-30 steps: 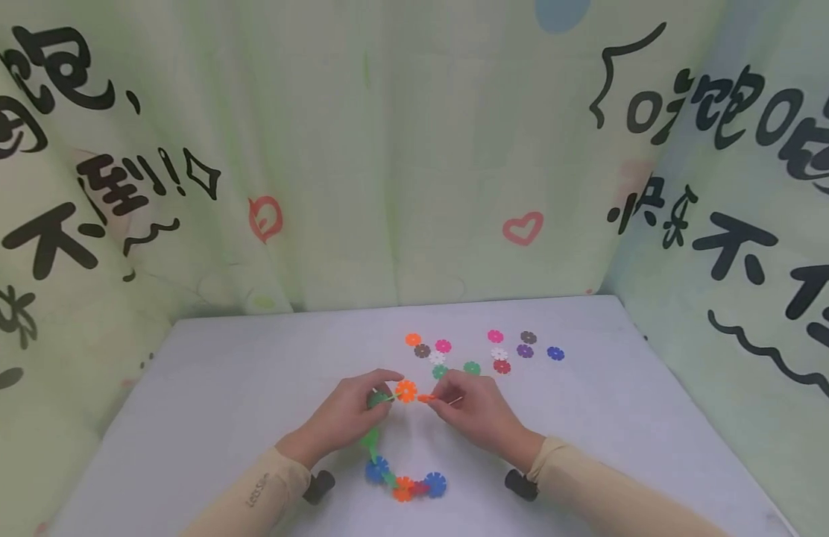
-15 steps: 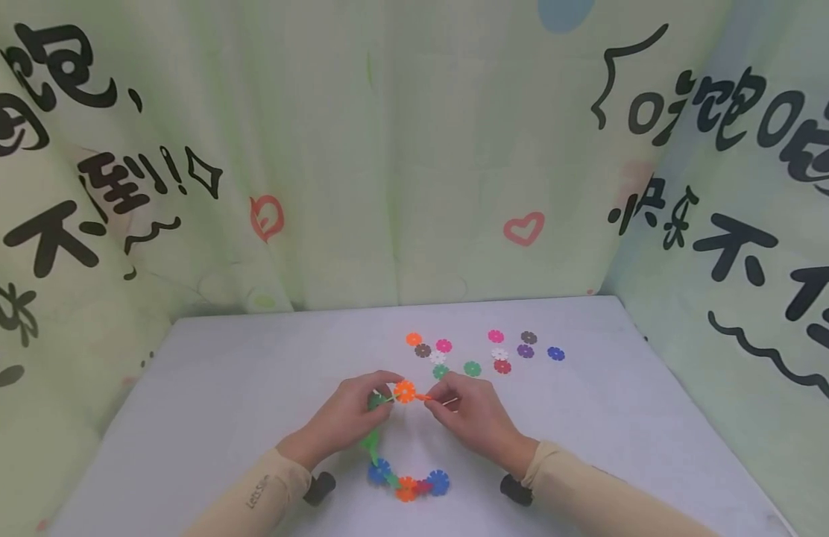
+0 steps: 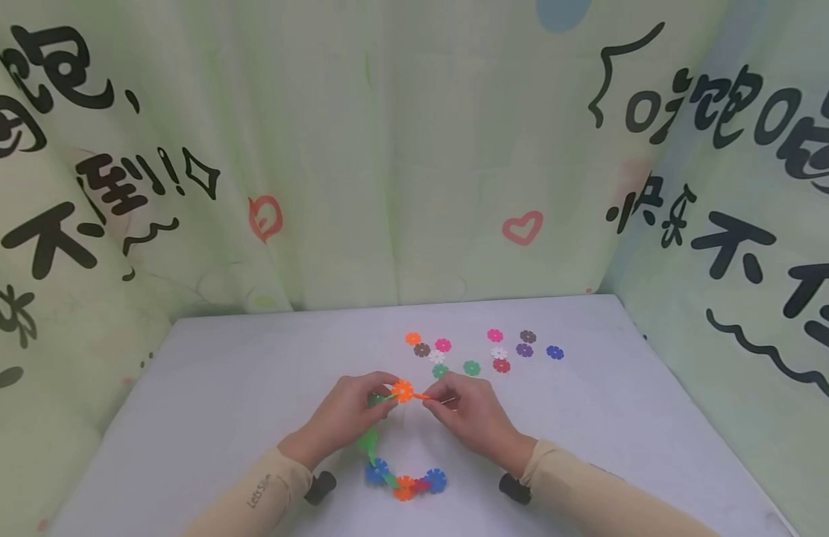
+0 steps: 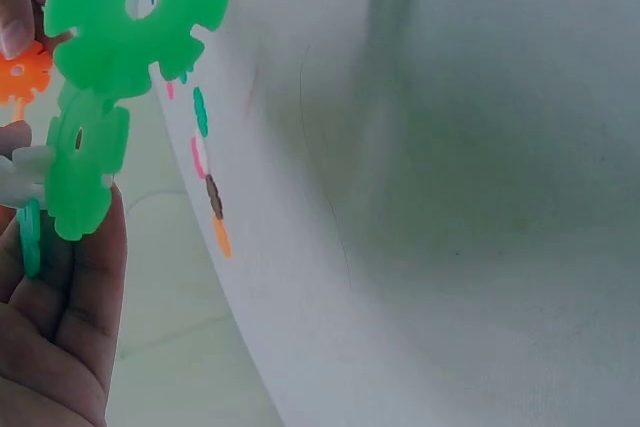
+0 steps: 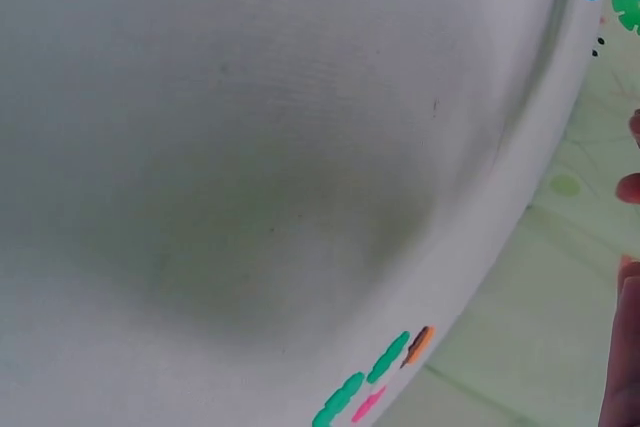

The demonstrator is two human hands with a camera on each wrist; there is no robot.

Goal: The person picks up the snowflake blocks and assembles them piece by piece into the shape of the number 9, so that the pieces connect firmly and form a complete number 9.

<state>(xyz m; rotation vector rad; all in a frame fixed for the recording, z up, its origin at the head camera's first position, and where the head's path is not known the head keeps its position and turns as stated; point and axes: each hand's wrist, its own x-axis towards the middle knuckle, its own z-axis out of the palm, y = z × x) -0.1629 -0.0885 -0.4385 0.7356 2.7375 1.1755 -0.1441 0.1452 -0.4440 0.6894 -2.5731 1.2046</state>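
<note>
Notched-disc chain [image 3: 377, 471] curves over the counter [image 3: 240, 395], the left hand [image 3: 342, 412] pinching it beside a face-on orange disc [image 3: 402, 391]; the right hand [image 3: 480, 416] pinches an edge-on orange disc [image 3: 420, 396], seemingly touching the first.

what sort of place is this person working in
Probably a small curtained-off craft or recording space: pale green printed curtains on three sides, a white table, and a chain of flower-shaped discs held above it.
</note>
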